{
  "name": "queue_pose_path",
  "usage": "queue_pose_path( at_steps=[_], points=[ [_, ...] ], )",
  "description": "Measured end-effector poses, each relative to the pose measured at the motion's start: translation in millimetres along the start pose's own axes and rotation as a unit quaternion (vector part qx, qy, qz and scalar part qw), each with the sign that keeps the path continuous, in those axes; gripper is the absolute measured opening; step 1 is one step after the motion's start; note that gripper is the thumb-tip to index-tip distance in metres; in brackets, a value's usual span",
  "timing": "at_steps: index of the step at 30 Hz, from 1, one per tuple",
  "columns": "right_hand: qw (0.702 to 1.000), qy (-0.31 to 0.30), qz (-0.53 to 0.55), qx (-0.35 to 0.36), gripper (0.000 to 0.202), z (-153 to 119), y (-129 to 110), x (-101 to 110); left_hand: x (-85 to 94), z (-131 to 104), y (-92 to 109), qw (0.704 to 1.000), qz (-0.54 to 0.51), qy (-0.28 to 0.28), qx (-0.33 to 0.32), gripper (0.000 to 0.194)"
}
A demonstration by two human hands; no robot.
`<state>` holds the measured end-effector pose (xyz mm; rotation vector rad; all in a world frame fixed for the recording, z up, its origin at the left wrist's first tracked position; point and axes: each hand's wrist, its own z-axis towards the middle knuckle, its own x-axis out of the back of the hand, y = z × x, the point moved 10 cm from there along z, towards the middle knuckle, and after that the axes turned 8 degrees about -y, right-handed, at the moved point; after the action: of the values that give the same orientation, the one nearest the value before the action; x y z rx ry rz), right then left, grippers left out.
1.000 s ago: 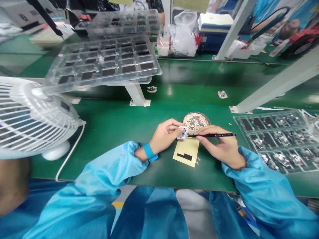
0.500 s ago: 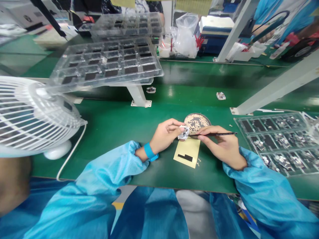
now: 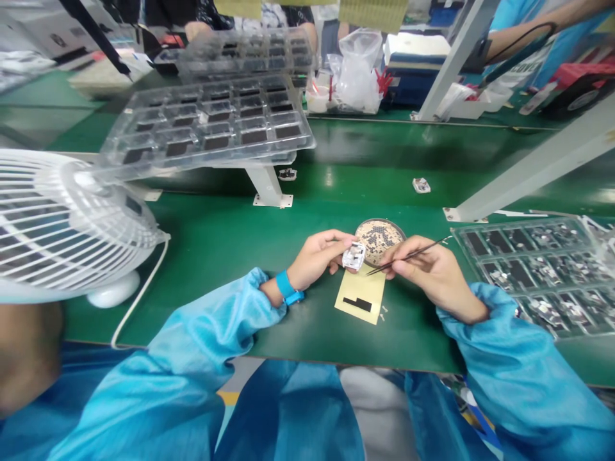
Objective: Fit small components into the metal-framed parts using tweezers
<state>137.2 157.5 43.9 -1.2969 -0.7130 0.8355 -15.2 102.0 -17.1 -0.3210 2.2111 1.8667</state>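
Note:
Between the thumb and fingers of my left hand (image 3: 319,259) is a small white plastic housing (image 3: 354,256) with dark and metallic parts inside. My right hand (image 3: 425,272) pinches dark tweezers (image 3: 413,255), whose tips point down and left, just right of the housing and over a yellow sheet (image 3: 358,288). The sheet bears black strips (image 3: 357,303). Behind both hands sits a round dish (image 3: 379,237) of tiny beige and dark pieces, partly covered by my right fingers. Whether the tweezer tips hold anything is too small to tell.
At right lies a clear tray (image 3: 538,269) of small parts. A white fan (image 3: 72,224) stands at left, near a raised clear tray (image 3: 211,121). Two more white housings, one a loose housing (image 3: 421,186), lie farther back. A white post (image 3: 528,160) rises at right.
The tweezers have gone from nearly level to slanted, their tips dropping away from the housing toward the yellow sheet. My left hand has tilted the housing, so its inside shows more.

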Motion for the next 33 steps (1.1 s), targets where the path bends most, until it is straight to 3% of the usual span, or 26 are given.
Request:
queue_pose_path(
  at_steps=[8,14,19,22,25,28,31,33],
  points=[
    [0.989,0.092,-0.094,0.071,0.013,-6,-8,9,-7.4,-3,-1,0.999,-0.028,-0.024,0.025,0.032],
    [0.964,0.086,-0.2,0.154,0.013,-12,-22,0,-7.6,-3,0,1.0,0.011,-0.023,0.0,0.034],
    [0.961,0.106,-0.209,0.145,0.009,-9,-21,7,-7.0,-2,-1,0.999,0.038,-0.029,-0.006,0.039],
    [0.968,0.126,-0.166,0.138,0.03,-8,-23,14,-4.8,-2,-2,0.999,0.04,-0.018,-0.006,0.043],
    [0.961,0.181,-0.179,0.109,0.034,-16,-31,28,-2.3,0,-2,0.999,0.036,-0.007,-0.003,0.048],
    [0.919,0.253,-0.299,0.037,0.03,-46,-45,56,-0.2,1,0,0.999,0.045,0.01,-0.005,0.058],
    [0.842,0.291,-0.448,-0.075,0.028,-93,-51,104,-1.5,-1,1,0.996,0.088,0.012,0.011,0.061],
    [0.781,0.281,-0.528,-0.183,0.027,-124,-42,142,-3.1,-3,-1,0.992,0.124,0.007,0.024,0.053]
  ],
)
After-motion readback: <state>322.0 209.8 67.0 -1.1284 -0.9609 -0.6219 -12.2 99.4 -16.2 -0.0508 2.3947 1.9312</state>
